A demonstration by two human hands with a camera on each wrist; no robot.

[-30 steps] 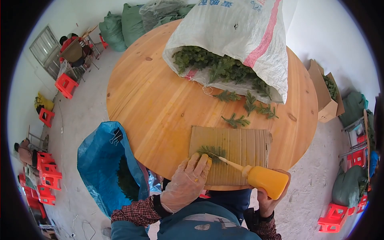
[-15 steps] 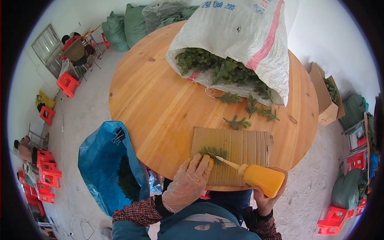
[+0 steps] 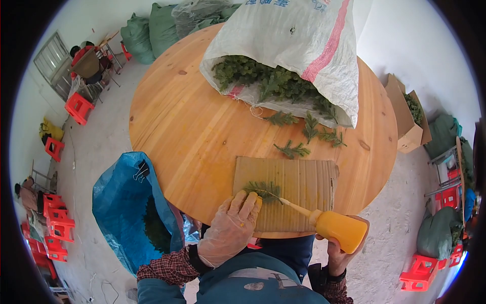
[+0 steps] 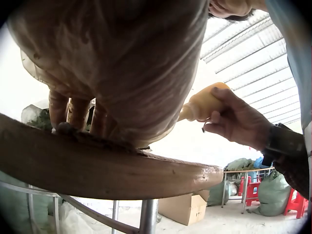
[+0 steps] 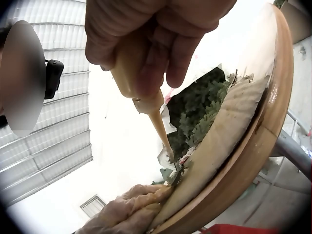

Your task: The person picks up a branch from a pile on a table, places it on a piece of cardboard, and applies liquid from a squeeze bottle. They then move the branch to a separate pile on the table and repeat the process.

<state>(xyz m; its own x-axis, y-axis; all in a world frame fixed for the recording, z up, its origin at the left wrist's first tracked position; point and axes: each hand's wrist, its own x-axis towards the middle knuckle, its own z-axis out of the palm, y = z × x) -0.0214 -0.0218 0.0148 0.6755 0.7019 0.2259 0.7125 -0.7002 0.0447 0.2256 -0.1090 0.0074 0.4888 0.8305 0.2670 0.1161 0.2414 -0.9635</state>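
At the near edge of a round, light-brown wooden table (image 3: pixel 172 126), we see a person's bare right hand (image 3: pixel 344 256) with thumb and fingers wrapped round a bright yellow plastic squeeze bottle (image 3: pixel 341 232), tilted so that its long, pale, tapering nozzle (image 3: pixel 297 208) points down and leftward. The nozzle's tip is at the right end of a small, feathery green sprig (image 3: pixel 262 189), though we cannot tell whether they touch. The left hand (image 3: pixel 227 234), in a clear plastic glove stained yellow at the fingertips, reaches in from the other side; its fingertips touch the sprig's left end, but we cannot tell whether they pinch it. Under the sprig we find a flat sheet of brown corrugated cardboard (image 3: pixel 304 175). Beyond that, four loose green sprigs (image 3: pixel 292 150) lie before a large white woven sack (image 3: pixel 283 38) with a pink stripe, its mouth facing us and full of green foliage (image 3: pixel 273 81). Against the table's left side hangs an open blue bag (image 3: pixel 112 190) with a black binder clip (image 3: pixel 142 172) on its rim and dark greenery inside. Farther out, we notice red plastic stools (image 3: pixel 79 108), an open cardboard box (image 3: pixel 405 124) and bulging green sacks (image 3: pixel 163 30).
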